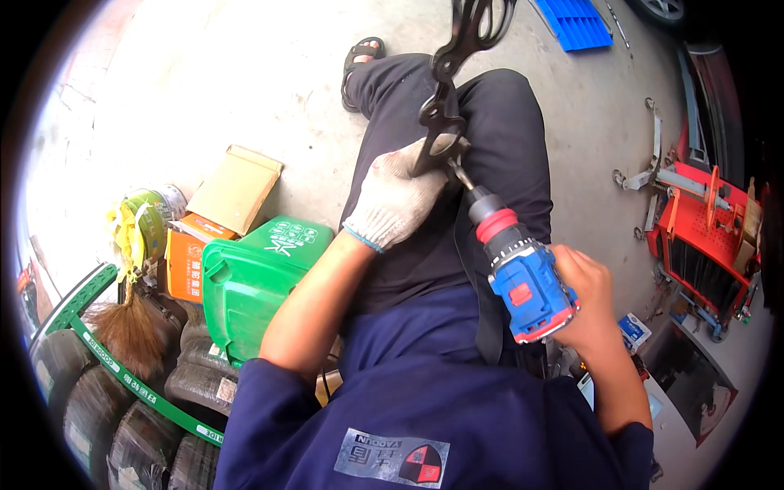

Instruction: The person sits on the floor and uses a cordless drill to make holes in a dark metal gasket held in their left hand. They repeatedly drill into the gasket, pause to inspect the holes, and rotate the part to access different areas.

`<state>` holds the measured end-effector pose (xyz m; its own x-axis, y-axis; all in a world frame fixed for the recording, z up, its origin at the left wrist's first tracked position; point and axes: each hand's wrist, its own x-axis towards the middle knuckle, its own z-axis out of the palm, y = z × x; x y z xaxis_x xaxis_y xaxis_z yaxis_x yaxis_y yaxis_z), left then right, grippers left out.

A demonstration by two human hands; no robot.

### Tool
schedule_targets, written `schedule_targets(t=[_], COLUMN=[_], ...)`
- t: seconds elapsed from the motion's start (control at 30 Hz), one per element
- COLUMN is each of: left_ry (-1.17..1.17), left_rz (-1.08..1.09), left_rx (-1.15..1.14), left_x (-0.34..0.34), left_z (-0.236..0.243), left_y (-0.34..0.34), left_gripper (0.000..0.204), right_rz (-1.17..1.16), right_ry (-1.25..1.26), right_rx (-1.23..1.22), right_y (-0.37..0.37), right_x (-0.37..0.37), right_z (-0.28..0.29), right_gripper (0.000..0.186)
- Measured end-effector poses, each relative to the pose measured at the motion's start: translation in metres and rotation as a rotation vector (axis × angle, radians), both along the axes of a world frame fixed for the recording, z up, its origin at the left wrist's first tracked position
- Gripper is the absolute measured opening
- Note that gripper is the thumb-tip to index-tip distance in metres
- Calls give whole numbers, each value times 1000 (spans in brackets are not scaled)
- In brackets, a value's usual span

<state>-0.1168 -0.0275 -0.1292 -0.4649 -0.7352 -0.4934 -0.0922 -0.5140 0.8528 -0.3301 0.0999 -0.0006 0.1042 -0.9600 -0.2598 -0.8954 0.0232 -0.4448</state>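
Observation:
My left hand point(398, 194), in a white knit glove, is closed around the lower end of a long black metal bracket point(445, 69) with several round and oval holes. The bracket rises from the glove over my lap, its upper end cut off by the top of the view. My bare right hand point(586, 294) grips a blue and black cordless drill point(527, 286) with a red collar. A bit point(462, 175) in its chuck points up and left at the bracket's lower end, close beside the glove. Whether the tip touches the metal, I cannot tell.
A green plastic bin point(237, 282), a cardboard box point(237, 189) and stacked tyres point(151, 437) with a straw broom point(126, 335) stand to my left. Ahead lies a blue compartment tray point(574, 23). A red cart point(709, 216) is on the right.

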Motion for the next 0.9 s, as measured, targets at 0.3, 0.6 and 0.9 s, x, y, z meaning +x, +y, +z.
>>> schedule_targets(t=[0.3,0.6,0.9], left_ry=[388,421,337], left_rz=[-57,-184,-293], left_rx=[140,140,117], left_x=[24,24,4], left_z=[31,94,136], left_y=[-36,-44,-38], left_gripper=[46,61,73], right_rz=[-5,272,-227], right_ry=[204,153,-1183], right_rx=[-323,-208,323], right_y=[34,-24,-98], right_x=[-45,-17,-36], right_z=[-3,-81,13], right_gripper=[54,73,29])
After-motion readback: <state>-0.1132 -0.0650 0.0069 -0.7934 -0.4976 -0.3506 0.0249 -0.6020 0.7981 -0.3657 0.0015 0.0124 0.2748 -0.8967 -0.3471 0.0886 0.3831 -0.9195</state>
